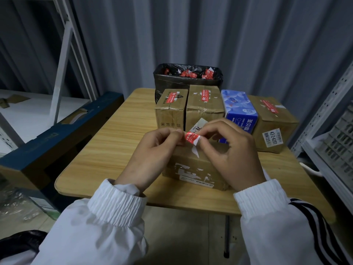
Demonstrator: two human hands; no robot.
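From the head camera, a brown box (193,169) lies on the near middle of the wooden table (114,148), and both hands are at its far top edge. The left hand (152,152) has its fingers curled, and thumb and forefinger pinch the left end of a red sticker (191,137). The right hand (231,153) pinches the sticker's right end with its fingertips, the other fingers loosely bent. The sticker is stretched between the two hands just above the box's far edge; a white torn strip runs from it down onto the box top. Both wrists end in white ribbed cuffs. Behind the box four more stand in a row: a small carton (170,109), a wider carton (204,106) touching it, a blue pack (238,109) and, at the right, a carton with a printed label (275,123). The three cartons carry red stickers on top. A bin (172,83) lined with a black bag stands at the table's far edge, with crumpled red and white scraps inside. Metal shelving (332,111) rises at the right.
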